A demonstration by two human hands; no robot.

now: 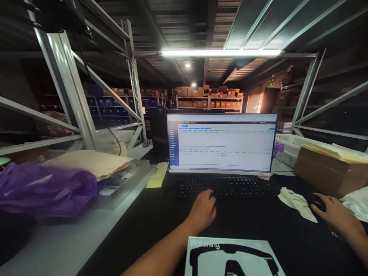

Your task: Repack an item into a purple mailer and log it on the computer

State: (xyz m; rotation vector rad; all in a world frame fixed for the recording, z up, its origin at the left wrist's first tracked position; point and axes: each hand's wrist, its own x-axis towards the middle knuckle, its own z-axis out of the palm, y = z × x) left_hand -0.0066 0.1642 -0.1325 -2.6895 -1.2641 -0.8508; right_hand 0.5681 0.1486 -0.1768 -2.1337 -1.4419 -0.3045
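Note:
My left hand (pixel 202 210) rests at the front edge of a black keyboard (pixel 230 186), below its middle keys. Its fingers are loosely bent and slightly apart, with nothing held. My right hand (pixel 336 214) lies over a dark computer mouse (pixel 318 203) on the black desk mat, fingers draped around it. Behind the keyboard stands a lit monitor (pixel 221 147) showing a page with a table and blue buttons; its text is too small to read. In front of me, partly cut off by the lower edge, is a white box (pixel 230 257) printed "Wakening" with a dark visor-like shape.
Crumpled pale paper (pixel 297 204) lies left of the mouse. A brown cardboard box (pixel 327 170) and a white basket (pixel 290 151) stand at right. On the left are a purple plastic bag (pixel 48 189), a metal tray (pixel 126 188) and yellow paper (pixel 158 175). Metal posts frame the desk.

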